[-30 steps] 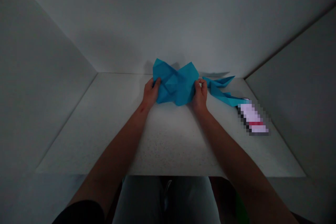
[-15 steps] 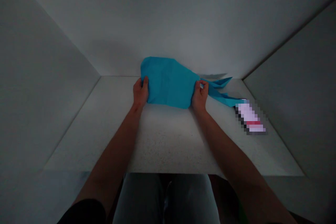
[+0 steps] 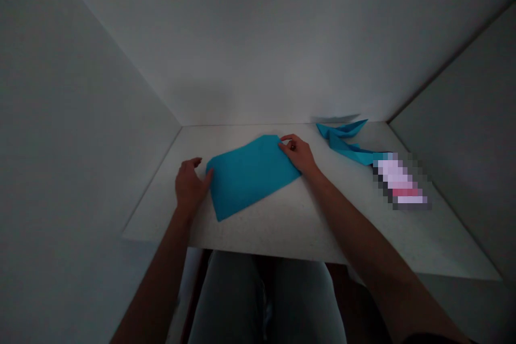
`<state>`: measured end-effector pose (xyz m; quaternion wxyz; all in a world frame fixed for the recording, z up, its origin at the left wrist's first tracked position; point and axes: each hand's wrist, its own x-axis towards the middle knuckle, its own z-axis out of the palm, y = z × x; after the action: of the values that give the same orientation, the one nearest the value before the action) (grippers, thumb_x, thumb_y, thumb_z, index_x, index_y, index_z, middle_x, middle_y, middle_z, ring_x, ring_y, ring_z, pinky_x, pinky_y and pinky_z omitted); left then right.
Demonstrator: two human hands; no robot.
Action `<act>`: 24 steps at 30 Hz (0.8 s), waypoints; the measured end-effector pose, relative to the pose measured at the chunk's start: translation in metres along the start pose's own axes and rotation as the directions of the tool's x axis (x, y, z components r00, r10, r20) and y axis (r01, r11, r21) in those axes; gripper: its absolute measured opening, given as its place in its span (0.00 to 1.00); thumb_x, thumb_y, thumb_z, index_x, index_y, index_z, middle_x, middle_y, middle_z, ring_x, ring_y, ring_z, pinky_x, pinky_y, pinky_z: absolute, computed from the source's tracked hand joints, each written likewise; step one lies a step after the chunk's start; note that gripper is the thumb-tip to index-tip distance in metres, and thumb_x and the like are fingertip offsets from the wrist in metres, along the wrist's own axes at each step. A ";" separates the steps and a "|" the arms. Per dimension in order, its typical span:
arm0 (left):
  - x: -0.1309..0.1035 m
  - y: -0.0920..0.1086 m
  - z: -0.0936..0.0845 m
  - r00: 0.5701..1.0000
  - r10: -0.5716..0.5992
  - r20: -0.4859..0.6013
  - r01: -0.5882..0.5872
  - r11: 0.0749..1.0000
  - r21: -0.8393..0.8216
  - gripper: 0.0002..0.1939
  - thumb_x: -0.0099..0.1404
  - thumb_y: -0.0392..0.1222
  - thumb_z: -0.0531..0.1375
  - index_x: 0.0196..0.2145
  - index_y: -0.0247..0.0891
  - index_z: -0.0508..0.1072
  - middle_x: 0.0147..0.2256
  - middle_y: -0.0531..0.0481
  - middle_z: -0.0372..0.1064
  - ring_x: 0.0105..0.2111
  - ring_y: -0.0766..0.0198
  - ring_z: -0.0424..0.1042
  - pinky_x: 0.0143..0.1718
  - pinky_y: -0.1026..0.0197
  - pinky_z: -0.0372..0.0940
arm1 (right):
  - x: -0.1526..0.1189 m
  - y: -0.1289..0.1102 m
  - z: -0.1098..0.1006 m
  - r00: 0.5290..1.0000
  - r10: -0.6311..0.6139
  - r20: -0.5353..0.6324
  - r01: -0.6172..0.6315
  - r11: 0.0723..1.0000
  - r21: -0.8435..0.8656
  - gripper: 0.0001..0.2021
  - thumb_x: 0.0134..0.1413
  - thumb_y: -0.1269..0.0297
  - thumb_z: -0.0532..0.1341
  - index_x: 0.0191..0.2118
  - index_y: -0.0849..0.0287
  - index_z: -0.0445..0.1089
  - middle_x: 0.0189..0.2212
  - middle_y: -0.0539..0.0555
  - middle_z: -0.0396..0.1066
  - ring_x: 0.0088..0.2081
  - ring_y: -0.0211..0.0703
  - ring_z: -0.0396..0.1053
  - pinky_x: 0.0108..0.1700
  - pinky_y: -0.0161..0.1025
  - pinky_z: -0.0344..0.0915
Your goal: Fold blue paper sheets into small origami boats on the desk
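Observation:
A sheet of blue paper [image 3: 252, 174] lies slanted on the white table, with cut-off or folded-looking corners at its far side. At its left edge, my left hand [image 3: 191, 185] is open: the thumb touches the sheet, and the other fingers stand apart from it. By the far right corner is my right hand [image 3: 299, 155], its thumb and index fingertip close together on the paper's edge. The other fingers of that hand are curled, and partly hidden.
Folded blue paper shapes [image 3: 349, 149], one like a boat, lie at the back right by the wall. Beside them is a phone-like object [image 3: 401, 180], blurred by pixels. White walls [image 3: 258, 64] enclose the table [image 3: 278, 231] at the back and sides.
The blue paper has come down from a raised, upright hold to lie on the table, nearer to me and turned. My left hand has opened and moved left and nearer.

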<state>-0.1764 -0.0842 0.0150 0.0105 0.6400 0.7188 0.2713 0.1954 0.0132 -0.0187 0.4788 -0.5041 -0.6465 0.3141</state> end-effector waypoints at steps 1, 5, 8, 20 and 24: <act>-0.006 0.002 0.003 0.990 0.132 0.044 -0.133 0.991 0.006 0.28 0.71 0.56 0.63 0.62 0.39 0.71 0.62 0.34 0.74 0.63 0.42 0.74 0.65 0.39 0.68 | -0.001 0.000 0.000 0.999 -0.012 0.046 0.013 0.999 -0.032 0.18 0.62 0.46 0.69 0.49 0.53 0.78 0.25 0.47 0.70 0.27 0.42 0.66 0.34 0.41 0.61; -0.035 0.020 0.018 0.843 0.432 0.320 -0.448 0.894 -0.026 0.34 0.77 0.59 0.57 0.72 0.39 0.66 0.74 0.37 0.61 0.77 0.42 0.56 0.77 0.38 0.54 | -0.003 -0.002 0.001 0.998 -0.046 0.043 0.048 0.998 -0.045 0.23 0.61 0.48 0.70 0.58 0.53 0.77 0.35 0.52 0.78 0.29 0.42 0.67 0.36 0.42 0.65; -0.060 0.032 0.024 0.867 0.340 0.364 -0.395 0.915 0.086 0.39 0.80 0.61 0.51 0.77 0.34 0.58 0.78 0.35 0.52 0.80 0.40 0.47 0.79 0.36 0.46 | -0.003 -0.002 0.001 0.995 -0.080 -0.056 0.080 0.997 0.011 0.22 0.64 0.46 0.67 0.55 0.55 0.78 0.37 0.54 0.78 0.30 0.42 0.67 0.35 0.42 0.65; -0.078 0.032 0.011 0.923 -0.020 0.384 -0.113 0.940 0.320 0.54 0.76 0.72 0.50 0.78 0.21 0.52 0.78 0.19 0.41 0.80 0.33 0.41 0.78 0.33 0.44 | -0.012 -0.007 0.011 0.790 -0.290 0.541 0.474 0.848 -0.238 0.12 0.65 0.49 0.70 0.50 0.42 0.86 0.56 0.53 0.84 0.59 0.59 0.76 0.62 0.56 0.58; -0.034 0.052 0.030 0.881 0.275 0.385 -0.352 0.924 0.147 0.50 0.77 0.69 0.51 0.80 0.28 0.49 0.80 0.30 0.42 0.81 0.39 0.39 0.79 0.36 0.45 | -0.014 -0.008 0.011 0.761 -0.309 0.571 0.479 0.860 -0.173 0.11 0.64 0.50 0.71 0.50 0.40 0.86 0.56 0.51 0.84 0.60 0.57 0.76 0.62 0.55 0.57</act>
<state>-0.1115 -0.1024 -0.0008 0.0282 0.7842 0.6159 0.0704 0.1825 -0.0019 -0.0198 0.2549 -0.3177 -0.8851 0.2250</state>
